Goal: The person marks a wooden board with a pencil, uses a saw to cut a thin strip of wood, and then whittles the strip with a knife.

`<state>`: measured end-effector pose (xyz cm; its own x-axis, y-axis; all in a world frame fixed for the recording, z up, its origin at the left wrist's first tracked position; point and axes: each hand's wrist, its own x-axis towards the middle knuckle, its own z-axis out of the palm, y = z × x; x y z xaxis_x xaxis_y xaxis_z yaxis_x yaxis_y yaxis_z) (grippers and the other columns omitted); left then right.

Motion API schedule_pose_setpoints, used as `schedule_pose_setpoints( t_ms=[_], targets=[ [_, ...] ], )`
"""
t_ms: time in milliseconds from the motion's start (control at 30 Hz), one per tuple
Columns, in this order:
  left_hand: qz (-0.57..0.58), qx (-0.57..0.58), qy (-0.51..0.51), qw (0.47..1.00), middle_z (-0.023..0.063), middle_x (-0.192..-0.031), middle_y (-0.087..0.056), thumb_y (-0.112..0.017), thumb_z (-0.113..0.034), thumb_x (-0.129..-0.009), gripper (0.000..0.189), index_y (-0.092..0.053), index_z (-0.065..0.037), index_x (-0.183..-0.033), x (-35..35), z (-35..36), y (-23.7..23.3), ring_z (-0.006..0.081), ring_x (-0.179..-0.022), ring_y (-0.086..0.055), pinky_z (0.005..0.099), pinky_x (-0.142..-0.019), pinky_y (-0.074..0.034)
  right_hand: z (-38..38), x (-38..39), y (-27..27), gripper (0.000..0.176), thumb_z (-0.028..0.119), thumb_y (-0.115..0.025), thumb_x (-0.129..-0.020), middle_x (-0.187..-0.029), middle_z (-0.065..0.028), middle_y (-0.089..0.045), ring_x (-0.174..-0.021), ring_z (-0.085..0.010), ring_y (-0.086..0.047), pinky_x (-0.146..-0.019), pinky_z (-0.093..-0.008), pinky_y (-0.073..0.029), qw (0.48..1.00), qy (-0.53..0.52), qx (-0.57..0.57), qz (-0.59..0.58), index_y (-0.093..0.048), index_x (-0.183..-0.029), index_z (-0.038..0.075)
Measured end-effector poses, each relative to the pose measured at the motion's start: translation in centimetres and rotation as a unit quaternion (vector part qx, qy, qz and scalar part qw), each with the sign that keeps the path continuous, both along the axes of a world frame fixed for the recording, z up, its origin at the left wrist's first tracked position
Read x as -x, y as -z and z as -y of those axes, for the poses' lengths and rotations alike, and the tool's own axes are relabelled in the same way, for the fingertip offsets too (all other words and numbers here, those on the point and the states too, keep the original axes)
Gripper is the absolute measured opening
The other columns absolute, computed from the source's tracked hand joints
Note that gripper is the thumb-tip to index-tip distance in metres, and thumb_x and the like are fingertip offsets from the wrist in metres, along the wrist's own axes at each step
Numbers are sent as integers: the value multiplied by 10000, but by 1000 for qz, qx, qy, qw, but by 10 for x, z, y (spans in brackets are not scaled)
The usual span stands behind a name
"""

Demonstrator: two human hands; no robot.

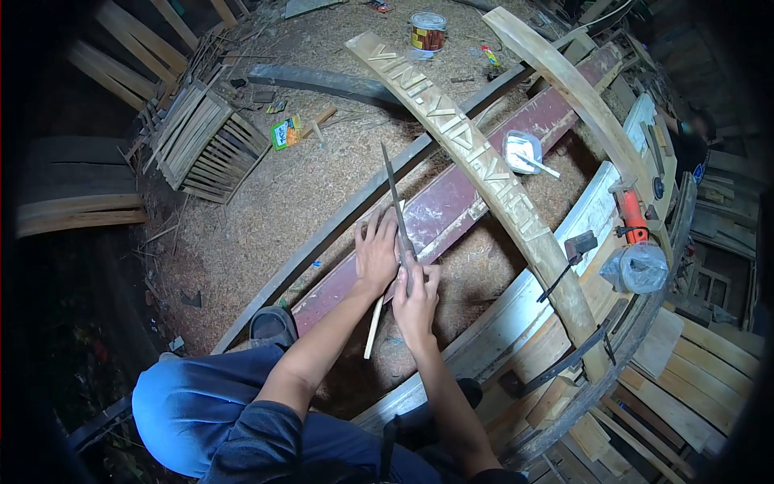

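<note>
My left hand (377,252) presses down on a thin wooden strip (373,329) over the dark red plank (443,206), its fingers stretched forward. The strip's lower end sticks out beyond the plank, below the wrist. My right hand (416,297) is closed around the handle of a long, narrow-bladed tool (392,176). Its dark blade tapers forward, close beside the left fingers; whether the edge is toothed cannot be made out. A curved board (504,194) with raised wooden letters and strips crosses the plank to the right.
A tub of white paste (522,152) with a stick stands on the plank. An orange power tool (633,216) lies at right. A paint can (427,36), yellow-green packet (285,133) and slatted wooden piece (211,145) lie on sawdust-covered ground. Another person (689,145) is at far right.
</note>
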<state>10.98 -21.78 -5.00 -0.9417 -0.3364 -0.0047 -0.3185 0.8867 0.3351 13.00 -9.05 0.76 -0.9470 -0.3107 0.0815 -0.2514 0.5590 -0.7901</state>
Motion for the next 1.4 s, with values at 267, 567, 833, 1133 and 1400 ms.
schedule_pose_setpoints(
  t_ms=[267, 567, 833, 1133, 1400],
  targets=[
    [-16, 1, -2, 1000, 96, -1489, -508, -504, -167, -954, 483, -492, -38, -1419, -2, -3, 0, 271, -1436, -390, 532, -1151, -276, -30, -23, -16, 330, 134, -617, -986, -1014, -169, -520, -902, -340, -596, -769, -446, -508, 999, 23, 19, 10, -639, -1315, 106],
    [-46, 28, 6, 999, 112, -1475, -512, -504, -165, -955, 510, -479, -77, -1457, 2, -5, 2, 274, -1424, -401, 529, -1155, -275, -43, -17, -16, 316, 135, -606, -994, -1023, -175, -512, -880, -347, -588, -741, -452, -498, 1000, 8, 4, -13, -630, -1304, 79],
    [-36, 19, 10, 999, 113, -1488, -487, -527, -176, -937, 524, -470, -35, -1439, 2, -5, -2, 283, -1431, -382, 523, -1164, -260, -12, -8, -6, 324, 124, -612, -986, -991, -174, -496, -854, -336, -571, -735, -444, -500, 1000, 11, 27, 0, -620, -1304, 63],
    [-20, -1, 1, 1000, 113, -1478, -504, -520, -156, -939, 509, -479, -33, -1432, 1, -5, -3, 277, -1432, -389, 536, -1164, -265, 4, 17, -11, 310, 97, -598, -993, -1031, -199, -519, -939, -373, -603, -758, -470, -503, 999, -2, -2, 34, -614, -1302, 78],
    [-24, 6, -1, 1000, 115, -1484, -500, -530, -157, -929, 523, -484, -33, -1435, 0, -7, 7, 269, -1437, -382, 550, -1168, -253, -28, -15, -10, 346, 111, -608, -986, -1019, -184, -503, -874, -363, -608, -769, -461, -510, 1000, -3, -6, 23, -629, -1331, 123]
  ],
)
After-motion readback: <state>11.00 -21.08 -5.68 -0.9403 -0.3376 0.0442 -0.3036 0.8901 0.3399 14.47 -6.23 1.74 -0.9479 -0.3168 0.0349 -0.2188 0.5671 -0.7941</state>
